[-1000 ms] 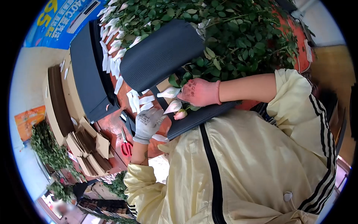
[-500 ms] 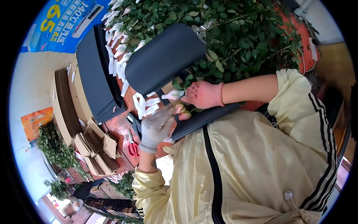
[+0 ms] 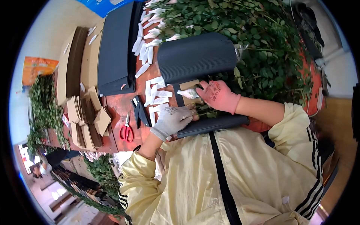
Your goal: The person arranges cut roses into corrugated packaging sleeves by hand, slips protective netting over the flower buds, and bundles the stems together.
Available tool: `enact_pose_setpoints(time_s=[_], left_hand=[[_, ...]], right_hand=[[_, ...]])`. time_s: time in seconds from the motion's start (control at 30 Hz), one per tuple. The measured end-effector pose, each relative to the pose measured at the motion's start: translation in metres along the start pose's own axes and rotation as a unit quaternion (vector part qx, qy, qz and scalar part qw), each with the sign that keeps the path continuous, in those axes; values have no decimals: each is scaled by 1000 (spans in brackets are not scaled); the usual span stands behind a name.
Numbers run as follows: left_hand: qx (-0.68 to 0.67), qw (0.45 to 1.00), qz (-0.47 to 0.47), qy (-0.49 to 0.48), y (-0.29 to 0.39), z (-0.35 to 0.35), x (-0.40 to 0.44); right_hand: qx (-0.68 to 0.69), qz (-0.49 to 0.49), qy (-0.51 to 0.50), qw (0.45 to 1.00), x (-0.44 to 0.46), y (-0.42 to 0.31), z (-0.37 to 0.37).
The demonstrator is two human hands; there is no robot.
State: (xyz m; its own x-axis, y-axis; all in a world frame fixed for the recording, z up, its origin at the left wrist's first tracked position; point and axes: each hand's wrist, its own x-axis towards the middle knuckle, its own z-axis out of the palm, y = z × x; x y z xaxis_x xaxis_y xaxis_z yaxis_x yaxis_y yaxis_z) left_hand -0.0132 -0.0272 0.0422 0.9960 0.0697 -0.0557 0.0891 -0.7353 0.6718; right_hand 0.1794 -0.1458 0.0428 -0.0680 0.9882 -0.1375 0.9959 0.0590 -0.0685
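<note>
My right hand (image 3: 219, 96), in a pink glove, is closed around the stem just behind a rose bud (image 3: 188, 93) wrapped in a white net sleeve. The bud points left over a strip of brown cardboard. Below it my left hand (image 3: 174, 119), in a grey glove, lies with fingers curled over the rose heads beside green leaves (image 3: 205, 110); what its fingertips grip is hidden. Under both hands is a black corrugated sheet (image 3: 213, 124), its near edge against my jacket. Another black corrugated piece (image 3: 197, 57) curves up just beyond.
White net sleeves (image 3: 152, 95) lie left of my hands, near a black stapler-like tool (image 3: 140, 112) and red-handled scissors (image 3: 126, 129). Black sheets (image 3: 117, 48) and cardboard pieces (image 3: 86, 116) are stacked further left. Leafy rose stems (image 3: 258, 41) with netted buds fill the far side.
My head view has turned and shifted. My left hand has come in over the pink rose heads, which were visible before. The right hand still holds the netted rose.
</note>
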Motion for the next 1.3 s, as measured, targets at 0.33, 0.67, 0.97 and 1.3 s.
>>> enact_pose_setpoints(time_s=[0.33, 0.67, 0.97, 1.3], left_hand=[[5, 1000, -15, -15, -1, 5, -4], [-6, 1000, 10, 2, -4, 4, -6], [-24, 977, -109, 182, -12, -2, -8], [-49, 985, -138, 92, -37, -5, 2]], right_hand=[[22, 11, 27, 999, 1, -1, -5], [45, -1, -17, 999, 2, -1, 18], [12, -23, -5, 1000, 4, -1, 12], [39, -31, 38, 998, 5, 2, 28]])
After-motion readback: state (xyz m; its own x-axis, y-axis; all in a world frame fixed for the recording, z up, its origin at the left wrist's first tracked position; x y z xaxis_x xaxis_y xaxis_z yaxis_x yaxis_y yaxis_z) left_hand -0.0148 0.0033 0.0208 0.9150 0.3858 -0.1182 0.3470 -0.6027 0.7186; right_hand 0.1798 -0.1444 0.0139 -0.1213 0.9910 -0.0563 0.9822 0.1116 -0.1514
